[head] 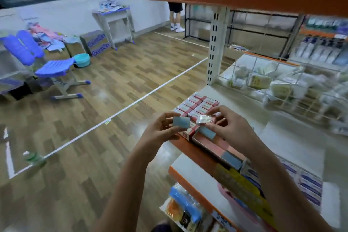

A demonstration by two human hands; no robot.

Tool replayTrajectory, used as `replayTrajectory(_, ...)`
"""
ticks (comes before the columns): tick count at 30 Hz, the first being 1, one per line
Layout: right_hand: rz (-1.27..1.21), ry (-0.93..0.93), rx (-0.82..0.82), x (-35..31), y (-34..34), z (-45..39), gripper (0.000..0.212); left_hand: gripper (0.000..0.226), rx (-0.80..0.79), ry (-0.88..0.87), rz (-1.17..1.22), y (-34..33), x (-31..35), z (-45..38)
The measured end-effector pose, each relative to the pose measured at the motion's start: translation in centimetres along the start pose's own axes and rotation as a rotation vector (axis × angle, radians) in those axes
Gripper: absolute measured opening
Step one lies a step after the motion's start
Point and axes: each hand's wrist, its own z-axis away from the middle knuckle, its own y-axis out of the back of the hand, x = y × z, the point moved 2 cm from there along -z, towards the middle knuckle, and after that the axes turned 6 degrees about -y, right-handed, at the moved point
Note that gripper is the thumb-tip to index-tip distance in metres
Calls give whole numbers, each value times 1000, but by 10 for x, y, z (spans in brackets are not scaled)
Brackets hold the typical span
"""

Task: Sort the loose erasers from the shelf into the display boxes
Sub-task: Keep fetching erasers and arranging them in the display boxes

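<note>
Our left hand [162, 128] pinches a blue-grey eraser [181, 122] between thumb and curled fingers, holding it flat-face up just above the shelf edge [190, 149]. Our right hand [228, 124] pinches a smaller clear-wrapped eraser [204, 119] at its far end with thumb and fingertips, so the two pieces sit close together between our hands without touching. Directly beneath them lies the red display box [209, 144], open at the top, with one blue-grey eraser [208, 132] at its far end under our right hand and another [231, 158] nearer our right forearm; the middle looks unfilled. Just beyond our hands stands a packed box of red-and-white erasers [198, 104]. Farther out past our right hand a wire basket [282, 88] holds wrapped goods, too blurred to name. We judge these erasers to be light, firm and slightly rubbery, so a gentle pinch across the short sides should hold them; the bare blue one should grip well against the skin, while the wrapped one is likely slick in its film and best taken by the block itself, not the loose wrapper edge. Neither seems fragile. The blue one appears to belong in the red box below, beside its matches.
</note>
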Motion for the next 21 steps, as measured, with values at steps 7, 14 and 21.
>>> replayTrajectory(7, 262, -98, 69, -5, -35, -32, 25, 35, -160, 70, 26, 44, -1, -63)
replayTrajectory(14, 404, -222, 205, -5, -67, -35, 25, 32, -353, 77, -34, 61, 2, -104)
replayTrajectory(21, 469, -312, 376, -5, -85, -35, 35, 37, -526, 78, -125, 57, 9, -115)
